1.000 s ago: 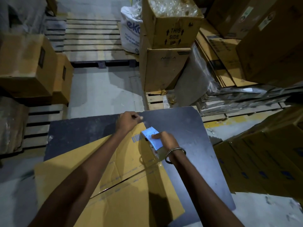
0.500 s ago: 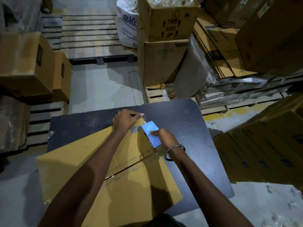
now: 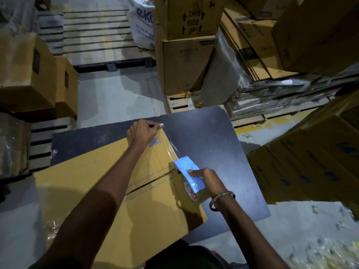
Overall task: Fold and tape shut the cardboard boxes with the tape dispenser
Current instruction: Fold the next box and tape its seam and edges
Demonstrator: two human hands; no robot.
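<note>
A yellow-brown cardboard box lies on a dark table, its two top flaps meeting in a slanted seam. My left hand pinches the end of a clear tape strip at the box's far corner, next to a printed barcode. My right hand grips a blue tape dispenser with its tape roll underneath, at the right end of the seam. The tape runs taut from my left fingers down to the dispenser along the box's right edge.
Stacked cardboard boxes stand on pallets beyond the table, one marked "THIS SIDE UP". More boxes sit at the left and flat printed cartons at the right. A white sack leans at the back. Tape scraps litter the concrete floor.
My right hand has drawn the dispenser back toward me and to the right, pulling out a longer stretch of tape. My left hand has stayed at the far corner.
</note>
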